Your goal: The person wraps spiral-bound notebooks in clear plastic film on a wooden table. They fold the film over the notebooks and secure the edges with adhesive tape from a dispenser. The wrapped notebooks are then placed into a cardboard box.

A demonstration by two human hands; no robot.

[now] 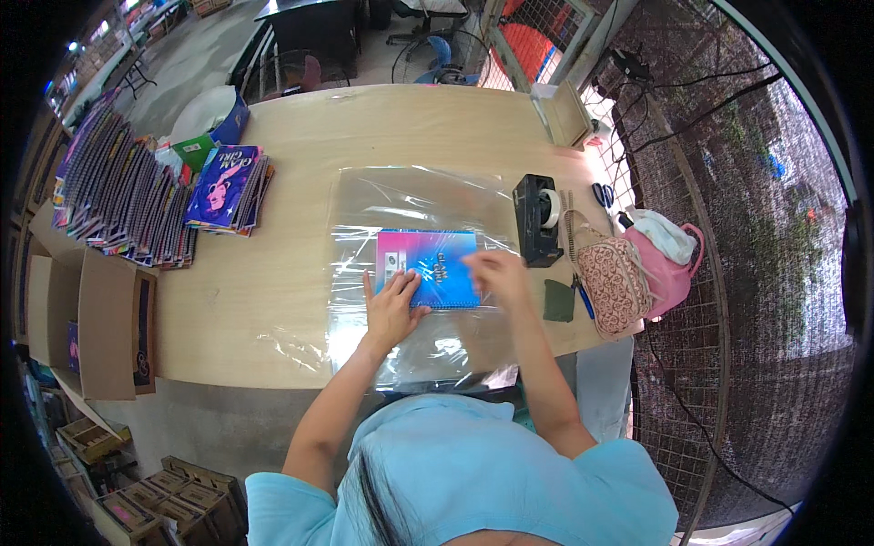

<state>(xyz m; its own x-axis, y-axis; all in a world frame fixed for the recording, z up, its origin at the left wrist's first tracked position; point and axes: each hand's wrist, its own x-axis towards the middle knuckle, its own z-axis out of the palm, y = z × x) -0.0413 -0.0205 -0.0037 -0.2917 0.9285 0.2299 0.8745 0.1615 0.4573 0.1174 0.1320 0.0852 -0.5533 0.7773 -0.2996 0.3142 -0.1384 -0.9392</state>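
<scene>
A spiral notebook [452,293] with a pink and blue cover lies on clear plastic film [414,193], its coil toward me. My left hand [391,309] rests palm down on its lower left part, fingers spread. Over the notebook's right edge hovers my right hand [501,278]. Its fingers are bent and smeared by motion, so whether they grip the film or anything else cannot be made out. Shiny plastic reaches past the notebook on all sides and down to the table's front edge.
To the right stand a black tape dispenser [537,223], scissors [603,196], a dark green piece [558,301] and a patterned pouch [614,278]. Stacked notebooks [127,187], more purple notebooks [223,189] and an open carton [102,318] line the left of the wooden table [391,118].
</scene>
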